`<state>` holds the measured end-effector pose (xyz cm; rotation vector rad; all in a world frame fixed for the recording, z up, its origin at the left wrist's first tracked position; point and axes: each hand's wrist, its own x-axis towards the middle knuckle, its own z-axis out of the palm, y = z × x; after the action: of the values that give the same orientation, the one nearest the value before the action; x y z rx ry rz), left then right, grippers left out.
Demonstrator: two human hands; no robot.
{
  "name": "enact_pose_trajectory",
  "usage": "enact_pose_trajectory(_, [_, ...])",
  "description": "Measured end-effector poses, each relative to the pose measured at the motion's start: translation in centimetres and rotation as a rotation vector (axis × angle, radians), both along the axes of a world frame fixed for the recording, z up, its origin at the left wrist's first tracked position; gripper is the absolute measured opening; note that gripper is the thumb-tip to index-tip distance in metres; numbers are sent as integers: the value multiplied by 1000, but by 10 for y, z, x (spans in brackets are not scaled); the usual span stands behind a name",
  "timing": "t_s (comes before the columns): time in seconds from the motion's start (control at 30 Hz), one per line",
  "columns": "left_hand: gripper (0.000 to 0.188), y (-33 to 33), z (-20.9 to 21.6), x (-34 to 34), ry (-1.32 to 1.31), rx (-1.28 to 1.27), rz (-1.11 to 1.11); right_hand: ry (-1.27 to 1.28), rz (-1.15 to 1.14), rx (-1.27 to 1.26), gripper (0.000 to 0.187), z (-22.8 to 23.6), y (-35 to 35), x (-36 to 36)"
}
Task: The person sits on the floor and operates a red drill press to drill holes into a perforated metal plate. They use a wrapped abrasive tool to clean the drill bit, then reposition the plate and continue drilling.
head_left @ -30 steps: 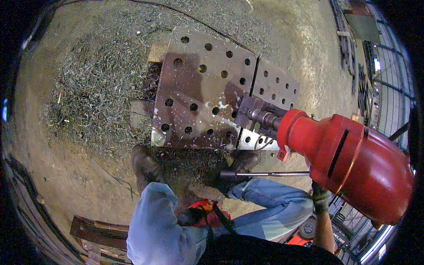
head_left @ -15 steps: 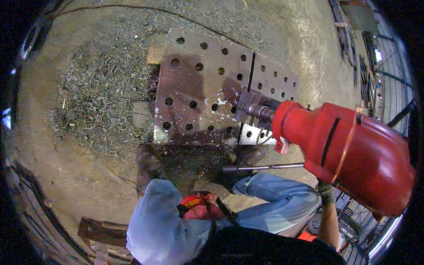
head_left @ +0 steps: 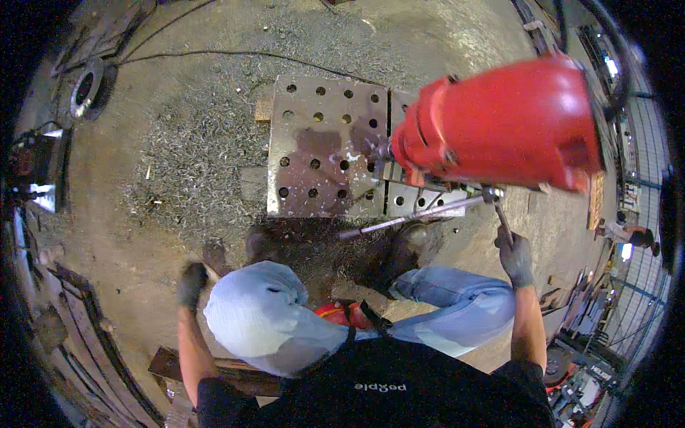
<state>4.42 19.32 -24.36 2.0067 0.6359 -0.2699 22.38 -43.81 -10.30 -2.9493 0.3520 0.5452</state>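
A red drilling machine [head_left: 506, 121] with a bulky motor housing stands over the right part of a perforated steel plate [head_left: 325, 146]. My right hand [head_left: 515, 260], in a dark glove, is wrapped round a feed lever [head_left: 503, 217] below the housing. Another long metal lever [head_left: 414, 220] slants left from the same hub. The cutting tip is mostly hidden behind the red body. My left hand [head_left: 192, 285], also gloved, is closed beside my left knee. A pale, thin piece shows at its fingers, too small to name.
Metal shavings [head_left: 196, 160] lie heaped left of the plate. A dark cable [head_left: 235, 53] runs along the floor behind it. A tyre [head_left: 91, 89] is at the far left, and dark beams [head_left: 82, 321] lie at the lower left. Wire fencing [head_left: 642, 214] lines the right side.
My view has shifted, so the plate and red machine look smaller and farther off. My left hand has come into view. My right hand and its lever now show clearly.
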Motion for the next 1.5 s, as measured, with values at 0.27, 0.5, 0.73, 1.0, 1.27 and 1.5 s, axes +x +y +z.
enact_pose_trajectory(0.27, [44,-26,144,186,-549,-117,108,9,3,-42,65,-7,26,-23])
enact_pose_trajectory(0.5, [39,-161,193,223,-690,29,-449,-136,43,-63,60,-43,20,-16])
enact_pose_trajectory(0.73, [44,-198,116,194,-207,389,-1052,-164,-7,109,61,-112,16,-13])
enact_pose_trajectory(1.0, [41,-191,137,168,-26,214,-870,-183,-49,256,54,-95,67,-28])
enact_pose_trajectory(1.27, [36,-174,144,157,-205,279,-1002,-869,21,678,67,-92,78,13])
enact_pose_trajectory(1.5, [37,-169,135,151,-351,162,-962,-389,-147,876,66,-24,98,94])
